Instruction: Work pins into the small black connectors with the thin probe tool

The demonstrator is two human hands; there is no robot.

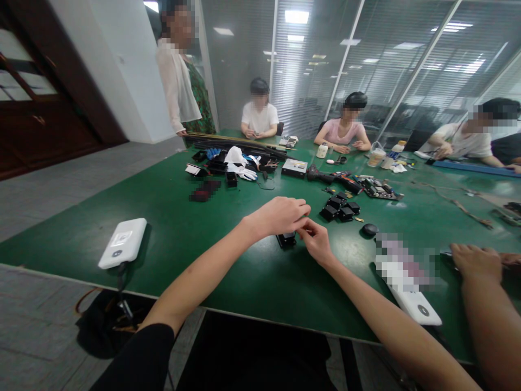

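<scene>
Both hands meet over the middle of the green table [228,271]. My left hand [280,214] is closed, its fingers bent above a small black box-like part [287,240] that sits on the table. Against its fingertips, my right hand [315,239] is pinched at the right edge of that part. Whatever lies between the fingertips is too small to make out. Beyond the hands, to the right, several black blocks [340,207] form a loose pile.
A white power bank [124,243] lies at left, another [413,298] at right near a black mouse [369,231]. Farther back are a power drill [334,178], a circuit board [378,188], a metal box [294,168] and gloves [244,172]. A neighbour's hand [478,263] rests at right; people sit opposite.
</scene>
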